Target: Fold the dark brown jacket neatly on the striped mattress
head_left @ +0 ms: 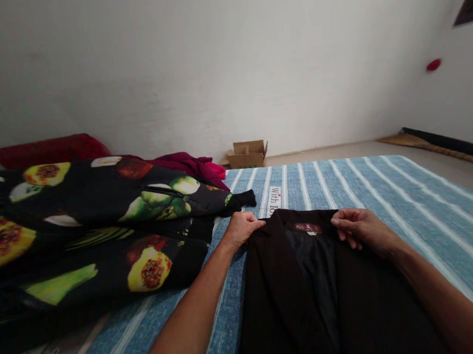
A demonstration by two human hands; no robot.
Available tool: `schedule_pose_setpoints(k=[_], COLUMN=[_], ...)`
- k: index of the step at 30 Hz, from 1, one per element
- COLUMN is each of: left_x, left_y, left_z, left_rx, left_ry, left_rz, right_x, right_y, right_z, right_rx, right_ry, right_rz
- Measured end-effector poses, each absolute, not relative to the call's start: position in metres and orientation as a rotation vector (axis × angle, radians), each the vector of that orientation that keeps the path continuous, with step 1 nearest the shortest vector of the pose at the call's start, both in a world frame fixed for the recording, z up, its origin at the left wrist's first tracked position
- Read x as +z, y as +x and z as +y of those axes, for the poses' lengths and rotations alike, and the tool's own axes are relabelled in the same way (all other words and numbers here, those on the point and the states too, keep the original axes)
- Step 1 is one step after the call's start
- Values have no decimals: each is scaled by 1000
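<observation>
So you've got a dark, nearly black jacket with a shiny black lining [311,291] lying open side up on the blue bedsheet with white stripes [405,196], collar end pointing away from you, and there's a small red label [307,227] right at the neck. Your left hand [240,228] is pinched shut on the left shoulder edge of the jacket near the collar, fingers curled over the fabric. Your right hand [357,226] is closed on the right side of the collar, thumb and fingers folded around the edge. Both hands sit level, either side of the label. Off to your left, just beside the jacket, there's a black fruit-print garment [93,226] spread out, with maroon cloth [186,164] bunched behind it, and a small open cardboard box [247,154] on the floor by the white wall [226,52].
</observation>
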State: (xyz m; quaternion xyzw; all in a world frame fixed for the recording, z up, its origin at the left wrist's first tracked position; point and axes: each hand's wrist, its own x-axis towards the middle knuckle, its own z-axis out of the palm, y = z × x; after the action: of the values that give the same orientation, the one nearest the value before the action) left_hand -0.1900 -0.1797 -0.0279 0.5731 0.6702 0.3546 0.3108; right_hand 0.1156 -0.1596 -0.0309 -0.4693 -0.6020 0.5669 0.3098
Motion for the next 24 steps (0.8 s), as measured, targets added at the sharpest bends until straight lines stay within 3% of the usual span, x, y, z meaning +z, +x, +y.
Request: schedule_pose_setpoints(k=[13, 20, 24], left_x=[-24, 12, 33], left_y=[-192, -183, -151], left_z=[-178, -188, -204], left_rx=[844, 818, 737], left_ry=[1719, 1860, 2135], left_rz=[1947, 2190, 2023], right_x=[-32, -32, -32], right_y=[116, 116, 116], right_z=[-160, -160, -158], right_rx=[1509, 1512, 1510], right_ry=[-1262, -1241, -1229], right_rz=[-1575, -1576, -1591])
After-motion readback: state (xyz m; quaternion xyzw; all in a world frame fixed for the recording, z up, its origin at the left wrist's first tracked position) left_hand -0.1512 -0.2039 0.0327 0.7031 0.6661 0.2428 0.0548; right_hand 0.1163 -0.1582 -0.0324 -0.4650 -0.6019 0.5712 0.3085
